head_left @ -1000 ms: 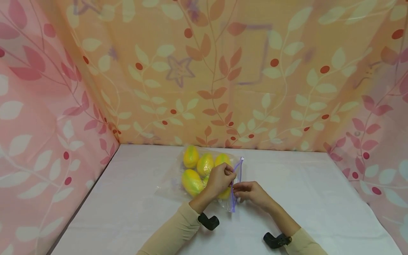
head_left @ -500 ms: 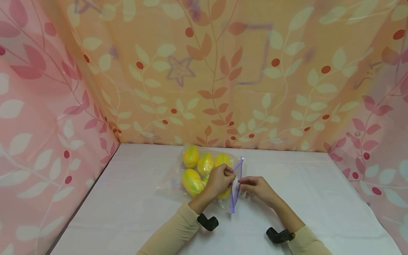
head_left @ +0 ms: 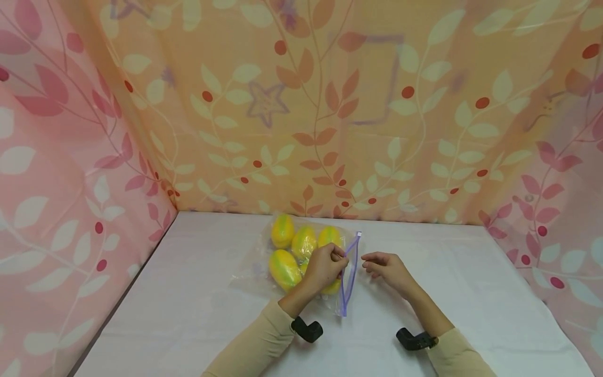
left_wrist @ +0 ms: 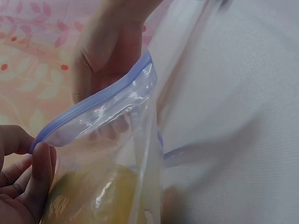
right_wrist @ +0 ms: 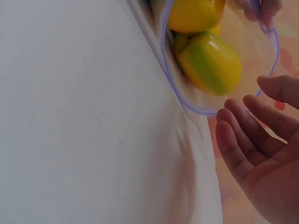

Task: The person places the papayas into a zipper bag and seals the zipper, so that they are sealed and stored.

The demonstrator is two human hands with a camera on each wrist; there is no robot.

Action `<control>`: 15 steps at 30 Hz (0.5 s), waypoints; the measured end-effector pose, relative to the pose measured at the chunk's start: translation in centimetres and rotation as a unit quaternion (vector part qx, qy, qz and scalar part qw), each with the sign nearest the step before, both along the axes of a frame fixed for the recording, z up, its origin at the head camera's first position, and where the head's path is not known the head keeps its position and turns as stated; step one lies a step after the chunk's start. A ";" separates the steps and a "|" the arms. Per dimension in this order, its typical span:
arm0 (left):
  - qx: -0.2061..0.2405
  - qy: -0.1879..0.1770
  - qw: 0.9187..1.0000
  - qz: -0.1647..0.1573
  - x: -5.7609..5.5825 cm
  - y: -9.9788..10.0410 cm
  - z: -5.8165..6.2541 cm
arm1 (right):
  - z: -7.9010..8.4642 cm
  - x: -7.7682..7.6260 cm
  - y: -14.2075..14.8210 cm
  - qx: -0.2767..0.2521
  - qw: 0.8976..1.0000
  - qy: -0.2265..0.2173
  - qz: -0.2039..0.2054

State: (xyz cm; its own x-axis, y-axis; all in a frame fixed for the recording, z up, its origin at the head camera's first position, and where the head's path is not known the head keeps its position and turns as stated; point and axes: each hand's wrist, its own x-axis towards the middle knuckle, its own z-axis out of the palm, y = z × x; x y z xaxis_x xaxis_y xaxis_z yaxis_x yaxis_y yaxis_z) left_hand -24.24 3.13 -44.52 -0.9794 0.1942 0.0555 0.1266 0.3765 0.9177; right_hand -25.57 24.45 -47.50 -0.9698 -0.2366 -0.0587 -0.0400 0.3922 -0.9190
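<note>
A clear zip bag (head_left: 256, 272) with a purple zip edge lies on the table, its mouth to the right and parted. Several yellow-green mangoes (head_left: 284, 269) are inside it. My left hand (head_left: 324, 267) pinches the upper purple edge between thumb and forefinger, as the left wrist view shows at the zip strip (left_wrist: 93, 100). Just right of the mouth, my right hand (head_left: 388, 269) is apart from the bag with its fingers loosely bent and holding nothing. The right wrist view looks into the mouth, where a mango (right_wrist: 210, 63) shows behind the purple rim.
The bag rests on a white-covered table (head_left: 188, 324). A patterned orange curtain (head_left: 301, 104) stands behind it, with pink curtains (head_left: 56, 209) at the sides. Each wrist wears a black camera (head_left: 308, 330).
My right hand has let go of the purple edge and moved off to the right and slightly away. The bag's mouth has opened wider. My left hand keeps its pinch, nearly still.
</note>
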 end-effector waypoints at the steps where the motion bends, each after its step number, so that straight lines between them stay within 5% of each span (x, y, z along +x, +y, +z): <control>1: 0.000 -0.001 1.000 0.000 0.0 0.0 0.0 | 0.0 -0.2 0.1 0.003 1.000 0.000 -0.007; 15: 0.010 -0.003 1.000 0.005 0.1 0.0 -0.1 | 0.4 -2.1 0.6 -0.035 0.997 0.003 -0.062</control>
